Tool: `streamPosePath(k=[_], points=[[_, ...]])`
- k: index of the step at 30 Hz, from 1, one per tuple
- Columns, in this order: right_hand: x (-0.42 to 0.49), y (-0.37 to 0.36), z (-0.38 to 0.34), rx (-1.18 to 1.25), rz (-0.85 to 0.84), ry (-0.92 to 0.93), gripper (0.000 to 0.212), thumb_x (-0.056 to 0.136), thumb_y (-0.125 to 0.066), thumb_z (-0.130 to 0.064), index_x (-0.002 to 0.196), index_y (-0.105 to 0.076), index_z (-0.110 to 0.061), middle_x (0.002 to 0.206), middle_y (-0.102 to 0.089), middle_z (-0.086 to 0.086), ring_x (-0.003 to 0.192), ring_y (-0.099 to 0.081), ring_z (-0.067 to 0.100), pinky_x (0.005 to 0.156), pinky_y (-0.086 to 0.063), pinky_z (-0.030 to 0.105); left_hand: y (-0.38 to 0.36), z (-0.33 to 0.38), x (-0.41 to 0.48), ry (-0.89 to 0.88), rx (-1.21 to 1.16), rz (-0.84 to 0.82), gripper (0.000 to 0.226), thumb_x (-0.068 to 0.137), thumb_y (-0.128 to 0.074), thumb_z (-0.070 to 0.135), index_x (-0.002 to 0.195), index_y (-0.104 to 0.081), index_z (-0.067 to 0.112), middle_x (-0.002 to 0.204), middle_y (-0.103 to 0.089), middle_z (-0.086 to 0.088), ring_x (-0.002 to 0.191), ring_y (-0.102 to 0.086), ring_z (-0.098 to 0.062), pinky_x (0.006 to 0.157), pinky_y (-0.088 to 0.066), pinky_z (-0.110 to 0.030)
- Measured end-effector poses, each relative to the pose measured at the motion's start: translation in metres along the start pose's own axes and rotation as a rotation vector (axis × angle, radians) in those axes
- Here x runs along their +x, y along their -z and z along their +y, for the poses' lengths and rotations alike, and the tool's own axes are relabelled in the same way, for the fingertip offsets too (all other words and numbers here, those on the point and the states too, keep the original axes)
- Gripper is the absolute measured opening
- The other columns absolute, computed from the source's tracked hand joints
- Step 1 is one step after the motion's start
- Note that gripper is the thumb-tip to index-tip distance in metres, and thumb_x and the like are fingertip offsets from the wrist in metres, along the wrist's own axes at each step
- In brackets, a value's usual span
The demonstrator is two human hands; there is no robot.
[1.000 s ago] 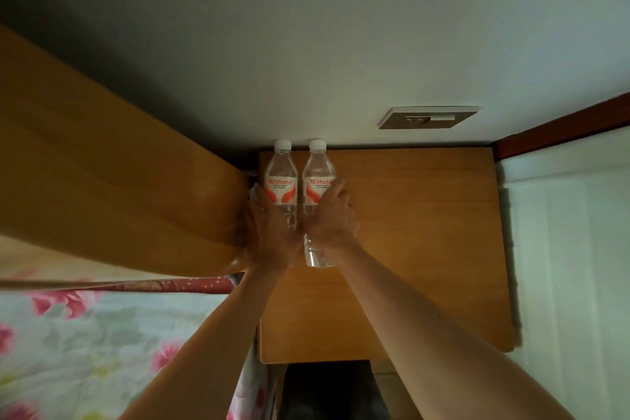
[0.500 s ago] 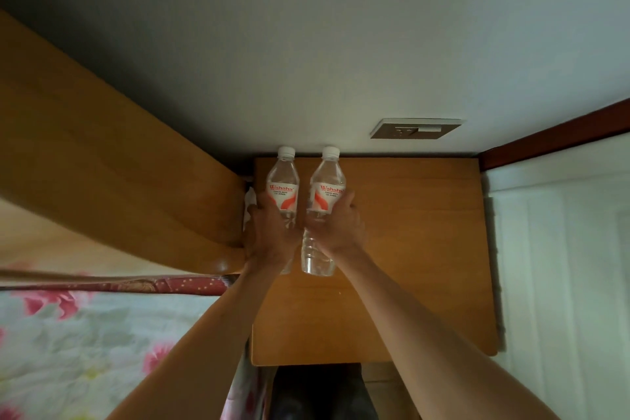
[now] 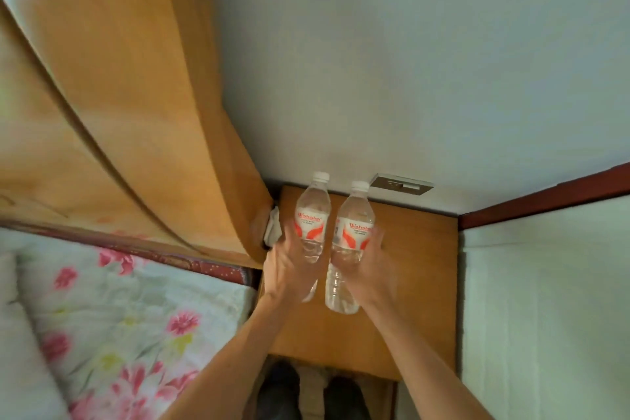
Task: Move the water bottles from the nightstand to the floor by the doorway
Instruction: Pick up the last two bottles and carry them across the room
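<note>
Two clear water bottles with white caps and red-and-white labels are lifted above the wooden nightstand (image 3: pixel 409 283). My left hand (image 3: pixel 289 269) grips the left bottle (image 3: pixel 312 215) around its lower half. The right bottle (image 3: pixel 353 232) is held around its middle by my right hand (image 3: pixel 368 269); its clear base shows below my fingers. Both bottles tilt slightly and sit side by side, close to each other but apart.
A wooden headboard (image 3: pixel 136 112) rises at the left, with a floral bedspread (image 3: pixel 119 317) below it. A white crumpled item (image 3: pixel 272 228) sits in the nightstand's back left corner. A wall plate (image 3: pixel 402 184) is on the wall behind. A white panel (image 3: pixel 545 317) stands right.
Both hands have raised the bottles off the nightstand and drawn them toward me. The view has turned, showing more headboard and bed.
</note>
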State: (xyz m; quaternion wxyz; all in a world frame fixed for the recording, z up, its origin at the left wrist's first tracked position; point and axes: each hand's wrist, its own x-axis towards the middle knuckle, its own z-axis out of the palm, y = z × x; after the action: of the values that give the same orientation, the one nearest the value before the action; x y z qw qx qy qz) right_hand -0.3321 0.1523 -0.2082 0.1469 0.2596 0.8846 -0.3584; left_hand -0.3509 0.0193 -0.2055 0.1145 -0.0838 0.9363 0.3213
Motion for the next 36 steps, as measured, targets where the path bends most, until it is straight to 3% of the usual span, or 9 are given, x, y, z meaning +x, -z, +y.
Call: streamPosePath(k=[4, 7, 10, 14, 17, 23, 30, 36], points=[[-0.029, 0.031, -0.019, 0.001, -0.003, 0.132, 0.086, 0.07, -0.071, -0.064, 0.135, -0.028, -0.028, 0.113, -0.06, -0.01, 0.079, -0.054, 0.0, 0.055, -0.037, 0.009, 0.029, 0.022, -0.029, 0.031, 0.024, 0.097, 0.081, 0.079, -0.066, 0.062, 0.141, -0.032, 0.022, 0.12, -0.067, 0.003, 0.098, -0.07, -0.021, 0.077, -0.057, -0.034], [-0.046, 0.047, -0.031, -0.018, -0.003, 0.22, 0.094, 0.069, -0.07, -0.067, 0.141, -0.027, -0.026, 0.122, -0.058, -0.007, 0.093, -0.061, 0.006, 0.068, -0.046, 0.016, 0.046, 0.027, -0.051, 0.05, -0.019, 0.157, 0.087, 0.074, -0.064, 0.07, 0.14, -0.031, 0.024, 0.122, -0.065, 0.005, 0.099, -0.07, -0.017, 0.076, -0.061, -0.039], [-0.065, 0.061, -0.042, -0.067, -0.056, 0.302, 0.103, 0.067, -0.062, -0.072, 0.148, -0.022, -0.024, 0.134, -0.053, -0.004, 0.111, -0.061, 0.013, 0.079, -0.049, 0.022, 0.063, 0.026, -0.075, 0.091, -0.046, 0.226, 0.089, 0.071, -0.065, 0.072, 0.138, -0.031, 0.024, 0.119, -0.066, 0.005, 0.096, -0.07, -0.015, 0.072, -0.061, -0.034], [-0.081, 0.069, -0.048, -0.106, -0.058, 0.362, 0.105, 0.067, -0.058, -0.072, 0.151, -0.017, -0.024, 0.142, -0.048, -0.002, 0.121, -0.057, 0.017, 0.088, -0.053, 0.029, 0.077, 0.021, -0.097, 0.13, -0.094, 0.277, 0.087, 0.074, -0.073, 0.058, 0.141, -0.032, 0.022, 0.122, -0.065, 0.003, 0.099, -0.068, -0.015, 0.074, -0.057, -0.026], [-0.1, 0.071, -0.058, -0.115, -0.09, 0.449, 0.103, 0.067, -0.058, -0.07, 0.15, -0.02, -0.024, 0.139, -0.05, -0.002, 0.119, -0.058, 0.017, 0.086, -0.054, 0.03, 0.095, 0.012, -0.119, 0.168, -0.099, 0.361, 0.083, 0.076, -0.077, 0.044, 0.143, -0.035, 0.019, 0.121, -0.065, 0.0, 0.099, -0.068, -0.016, 0.072, -0.051, -0.019], [-0.134, 0.056, -0.078, -0.168, -0.173, 0.668, 0.099, 0.069, -0.06, -0.069, 0.148, -0.021, -0.025, 0.132, -0.054, -0.003, 0.109, -0.061, 0.012, 0.078, -0.055, 0.025, 0.132, -0.013, -0.17, 0.222, -0.113, 0.517, 0.083, 0.074, -0.08, 0.04, 0.143, -0.038, 0.019, 0.118, -0.067, 0.003, 0.092, -0.067, -0.011, 0.067, -0.037, -0.005], [-0.185, 0.026, -0.11, -0.201, -0.312, 0.911, 0.1, 0.068, -0.057, -0.073, 0.148, -0.017, -0.028, 0.132, -0.052, -0.006, 0.109, -0.06, 0.01, 0.077, -0.056, 0.025, 0.16, -0.057, -0.233, 0.403, -0.13, 0.68, 0.086, 0.071, -0.08, 0.042, 0.141, -0.037, 0.018, 0.118, -0.064, 0.001, 0.099, -0.066, -0.014, 0.074, -0.052, -0.022], [-0.251, -0.01, -0.134, -0.219, -0.423, 1.124, 0.099, 0.071, -0.064, -0.07, 0.148, -0.018, -0.03, 0.131, -0.05, -0.008, 0.111, -0.058, 0.01, 0.076, -0.06, 0.033, 0.186, -0.091, -0.306, 0.566, -0.192, 0.837, 0.08, 0.071, -0.083, 0.041, 0.135, -0.041, 0.016, 0.108, -0.066, 0.005, 0.084, -0.063, -0.004, 0.06, -0.039, -0.001]])
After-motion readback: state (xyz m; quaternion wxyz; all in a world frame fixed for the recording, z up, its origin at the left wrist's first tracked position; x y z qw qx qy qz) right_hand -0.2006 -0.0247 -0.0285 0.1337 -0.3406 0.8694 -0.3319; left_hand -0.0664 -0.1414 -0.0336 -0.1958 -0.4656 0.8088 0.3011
